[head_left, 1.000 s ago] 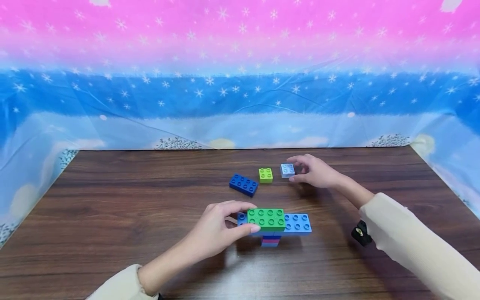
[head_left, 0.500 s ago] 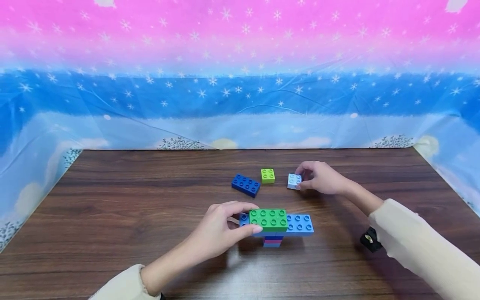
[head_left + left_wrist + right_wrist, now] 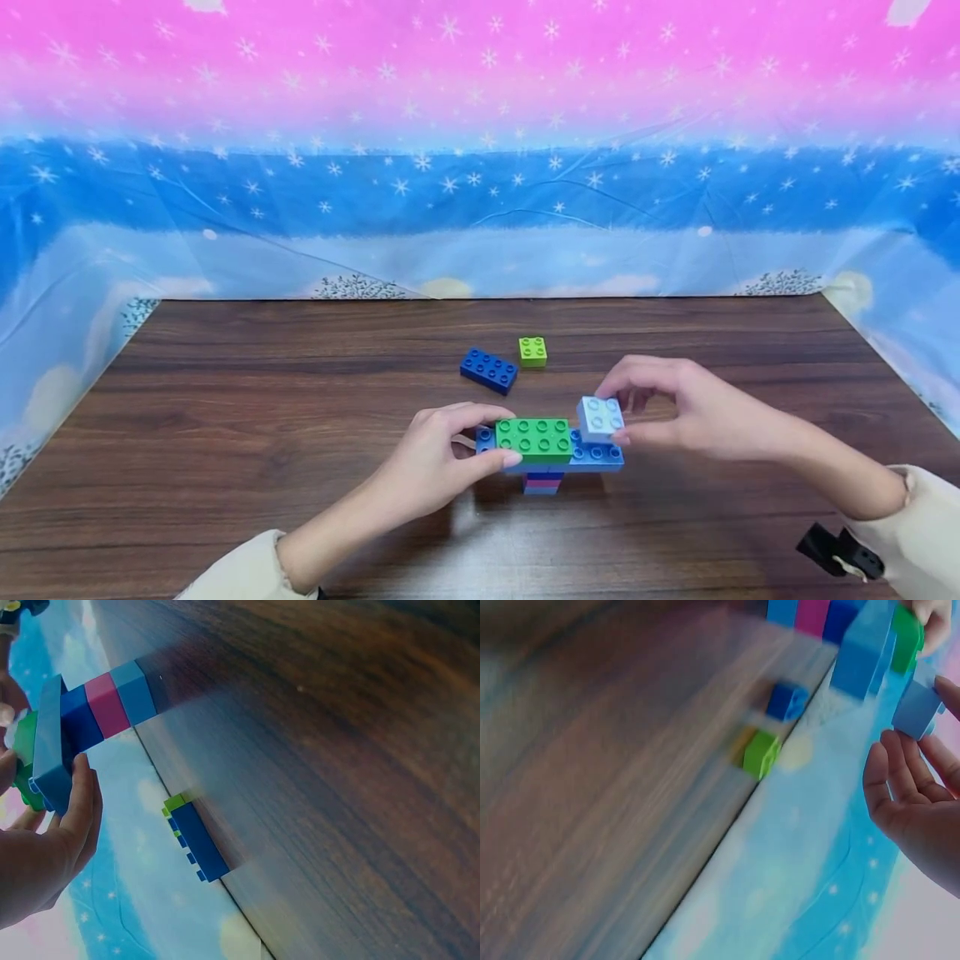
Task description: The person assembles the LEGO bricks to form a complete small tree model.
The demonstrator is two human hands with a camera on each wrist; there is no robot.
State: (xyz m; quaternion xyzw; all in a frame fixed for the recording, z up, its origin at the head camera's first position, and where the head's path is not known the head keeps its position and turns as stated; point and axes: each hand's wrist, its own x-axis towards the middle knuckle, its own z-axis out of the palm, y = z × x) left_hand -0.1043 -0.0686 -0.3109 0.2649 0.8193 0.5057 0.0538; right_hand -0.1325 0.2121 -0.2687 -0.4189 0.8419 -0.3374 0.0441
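A tower of toy building bricks stands on the table, its stem a light blue, a pink [image 3: 107,705] and a dark blue brick. Across the stem lie light blue bricks [image 3: 609,463], with a green brick [image 3: 533,440] on top at the middle. My left hand [image 3: 431,458] grips the green brick's left end between thumb and fingers; in the left wrist view its fingers also reach beside the light blue layer. Between thumb and fingers my right hand [image 3: 686,408] pinches a pale blue square brick [image 3: 600,419], slightly tilted, just over the layer's right end. The right wrist view shows that brick [image 3: 916,709] apart from the layer.
Behind the tower, a dark blue brick [image 3: 488,371] and a lime green square brick [image 3: 532,352] lie on the brown wooden table [image 3: 262,400]. A snowflake-patterned cloth [image 3: 480,192] hangs along the table's back edge and sides.
My right hand has picked up the pale blue brick from the back of the table and brought it nearer, over the tower's right end. The left hand keeps its grip on the green brick.
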